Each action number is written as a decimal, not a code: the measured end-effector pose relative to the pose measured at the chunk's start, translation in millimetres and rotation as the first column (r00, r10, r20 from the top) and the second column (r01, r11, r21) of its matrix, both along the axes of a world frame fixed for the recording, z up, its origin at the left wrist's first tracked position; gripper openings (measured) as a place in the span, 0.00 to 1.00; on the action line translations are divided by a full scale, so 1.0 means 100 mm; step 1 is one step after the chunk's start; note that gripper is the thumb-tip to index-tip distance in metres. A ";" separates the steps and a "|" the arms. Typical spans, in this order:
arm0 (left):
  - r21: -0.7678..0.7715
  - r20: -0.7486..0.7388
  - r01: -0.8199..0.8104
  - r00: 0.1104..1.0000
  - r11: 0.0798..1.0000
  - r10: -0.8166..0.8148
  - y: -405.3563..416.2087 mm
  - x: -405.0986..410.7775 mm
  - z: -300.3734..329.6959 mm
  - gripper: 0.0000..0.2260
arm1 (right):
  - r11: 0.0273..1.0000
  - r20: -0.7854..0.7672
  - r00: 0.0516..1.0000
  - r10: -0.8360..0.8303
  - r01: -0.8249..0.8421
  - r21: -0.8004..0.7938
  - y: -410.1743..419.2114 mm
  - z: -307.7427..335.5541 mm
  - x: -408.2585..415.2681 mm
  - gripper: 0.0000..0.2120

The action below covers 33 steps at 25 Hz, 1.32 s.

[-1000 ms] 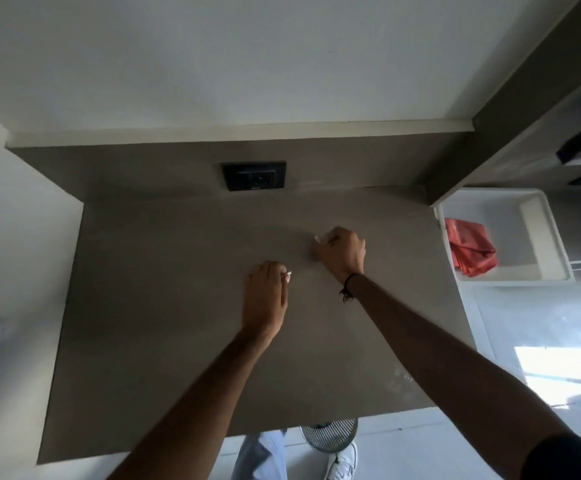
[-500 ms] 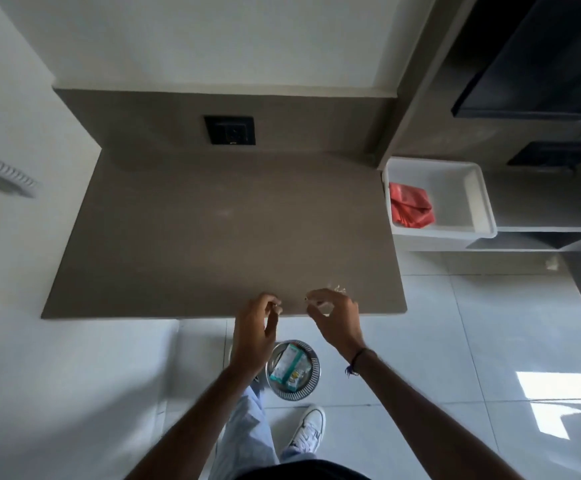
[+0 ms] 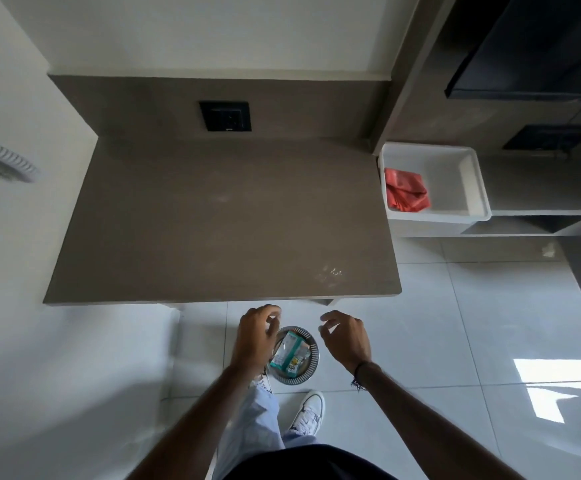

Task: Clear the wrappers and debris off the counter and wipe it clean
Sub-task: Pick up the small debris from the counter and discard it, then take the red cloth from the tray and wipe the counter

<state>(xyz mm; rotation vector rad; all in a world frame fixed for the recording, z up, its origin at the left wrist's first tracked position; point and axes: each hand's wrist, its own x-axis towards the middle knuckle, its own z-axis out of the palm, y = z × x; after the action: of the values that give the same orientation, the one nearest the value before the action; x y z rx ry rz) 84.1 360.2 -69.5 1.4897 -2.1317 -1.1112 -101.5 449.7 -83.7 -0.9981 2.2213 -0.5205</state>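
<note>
The brown counter (image 3: 192, 237) fills the middle of the view, with pale smudges near its middle and small light crumbs (image 3: 330, 273) at its front right corner. Below its front edge, a round metal bin (image 3: 311, 358) stands on the floor with green and white wrappers (image 3: 287, 353) inside. My left hand (image 3: 256, 336) hovers over the bin's left rim, fingers loosely curled, nothing visible in it. My right hand (image 3: 346, 337) hangs just right of the bin with its fingers spread and empty.
A white tub (image 3: 455, 174) holding a red cloth (image 3: 405, 190) sits on a low shelf right of the counter. A black socket (image 3: 225, 116) is set in the backsplash. White walls close the left side; glossy floor tiles lie to the right. My shoes stand beside the bin.
Both hands came back from the counter surface to beyond its front edge and now hover over the bin, fingers spread from their pinch. The view tilted down and back.
</note>
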 end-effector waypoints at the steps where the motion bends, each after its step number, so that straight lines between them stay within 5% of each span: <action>1: -0.033 -0.027 -0.006 1.000 0.999 0.005 -0.09 -0.02 0.06 0.06 | 0.999 -0.021 0.999 -0.034 0.033 -0.033 -0.03 0.05 -0.04 0.07; 9: -0.009 -0.246 0.128 0.961 0.992 -0.127 -0.95 -0.90 0.28 0.05 | 0.874 -0.108 0.906 -0.410 0.356 -0.331 -0.60 0.61 -0.84 0.06; 16: -0.008 -0.199 0.310 0.931 0.951 -0.306 -1.65 -2.59 0.38 0.11 | 0.848 -0.083 0.853 -0.515 0.492 -0.198 -1.36 0.69 -2.46 0.16; 22: -0.186 0.111 0.463 0.886 0.867 -0.450 -2.15 -4.12 0.17 0.15 | 0.883 0.000 0.885 -0.466 0.465 0.068 -1.95 0.18 -3.68 0.28; 26: -0.168 0.422 0.691 0.695 0.703 -0.582 -2.26 -4.72 -0.02 0.21 | 0.928 0.078 0.944 -0.321 0.298 0.222 -2.11 -0.09 -4.05 0.35; 29: -0.070 0.472 0.653 0.687 0.754 -0.552 -2.09 -4.91 -0.17 0.32 | 0.953 0.093 0.965 -0.247 0.224 0.202 -2.09 -0.19 -4.21 0.21; 33: -0.139 0.558 0.591 0.710 0.795 -0.430 -1.96 -5.02 -0.26 0.31 | 0.955 0.244 0.928 -0.283 0.249 0.162 -2.01 -0.23 -4.35 0.14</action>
<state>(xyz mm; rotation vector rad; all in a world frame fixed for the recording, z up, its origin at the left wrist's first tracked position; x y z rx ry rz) -418.2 164.7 -95.5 1.1305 -3.0593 -0.4868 -536.4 248.7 -107.1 -0.5264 2.1259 -0.5847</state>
